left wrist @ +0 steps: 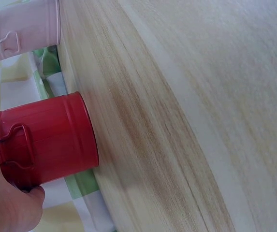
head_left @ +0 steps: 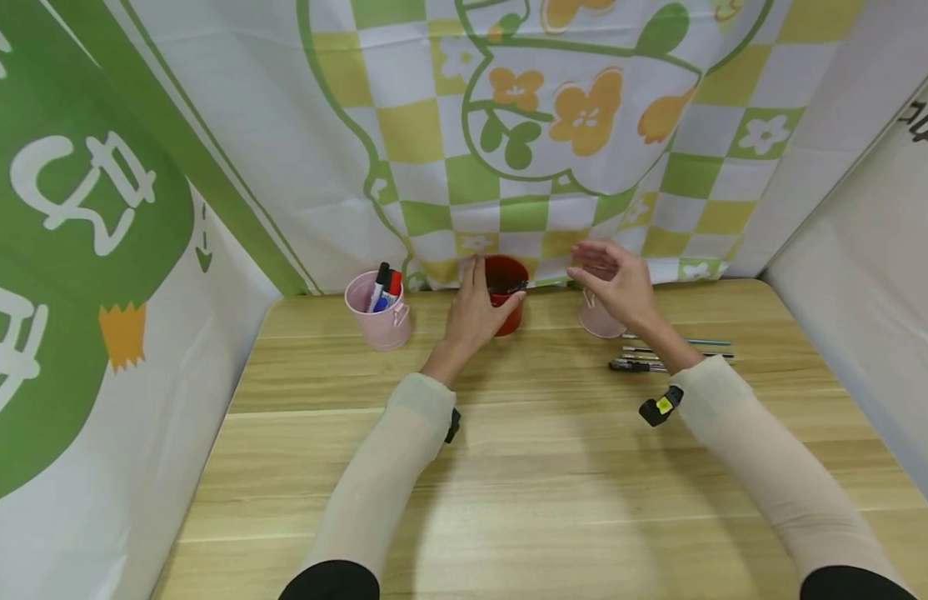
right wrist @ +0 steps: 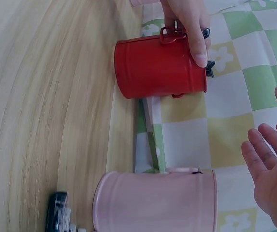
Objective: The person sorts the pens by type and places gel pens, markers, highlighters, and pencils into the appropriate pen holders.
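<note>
Backdrop: a hanging cloth (head_left: 471, 179) in green, yellow and white checks with orange flowers, its lower edge at the back of a pale wood table (head_left: 524, 483). On the head feed I list three small buckets in a row along that back edge, all upright. Item one, at the left end: a pink bucket of markers (head_left: 387, 332), with black, red and blue among the colours I make out. Item two, in the middle: a red bucket (head_left: 512, 321), a wire handle (left wrist: 29, 140) on its side, and some dark contents (right wrist: 210, 69) at the rim that I cannot identify. Item three, to the right: a plain pink bucket (head_left: 599, 323), its mouth hidden from me behind a hand. Near it, flat on the wood: a black pen (head_left: 627, 365) and slim brushes (head_left: 710, 342), lying crosswise. Left hand (head_left: 473, 312): gripping the red bucket near its rim, thumb laid over the near wall, fingers at its left side. Right hand (head_left: 623, 287): holding nothing, fingers loosely extended, raised by the plain pink bucket and apart from the red one. Key relation, as I judge it: the red bucket's long axis stands vertical, with the left hand on it and the right hand well off to its right.
</note>
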{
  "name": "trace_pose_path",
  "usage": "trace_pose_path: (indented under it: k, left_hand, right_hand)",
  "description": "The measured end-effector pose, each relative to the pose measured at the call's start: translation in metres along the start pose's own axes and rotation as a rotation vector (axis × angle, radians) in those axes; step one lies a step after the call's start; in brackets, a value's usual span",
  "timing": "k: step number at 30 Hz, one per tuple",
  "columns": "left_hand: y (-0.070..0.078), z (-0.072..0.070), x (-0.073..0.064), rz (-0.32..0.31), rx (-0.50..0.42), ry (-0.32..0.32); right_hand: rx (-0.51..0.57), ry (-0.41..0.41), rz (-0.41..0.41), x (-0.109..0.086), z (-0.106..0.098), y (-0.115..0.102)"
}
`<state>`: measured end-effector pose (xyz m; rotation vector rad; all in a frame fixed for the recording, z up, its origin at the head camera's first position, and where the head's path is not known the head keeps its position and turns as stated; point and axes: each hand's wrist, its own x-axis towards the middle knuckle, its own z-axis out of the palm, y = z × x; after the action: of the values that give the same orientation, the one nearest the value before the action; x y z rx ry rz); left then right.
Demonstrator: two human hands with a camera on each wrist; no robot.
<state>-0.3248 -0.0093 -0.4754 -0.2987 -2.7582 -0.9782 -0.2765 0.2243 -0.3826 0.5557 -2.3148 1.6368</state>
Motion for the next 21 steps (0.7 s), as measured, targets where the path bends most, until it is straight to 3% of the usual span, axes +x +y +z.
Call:
trace_pose_path:
  k: [11, 16, 21]
  left_hand:
    - [-0.001, -0.001, -0.001, 0.012, 0.006, -0.021]
    - [-0.001, 0.000, 0.000, -0.002, -0.006, -0.024]
    - [-0.002, 0.001, 0.001, -0.008, -0.018, -0.024]
  right_hand:
    - [-0.163, -0.105, -0.071, -0.015, -0.012, -0.007]
    - [-0.183, -0.150, -0.143, -0.020, -0.017, 0.009]
    - [-0.269, -0.198, -0.219, -0.022, -0.022, 0.026]
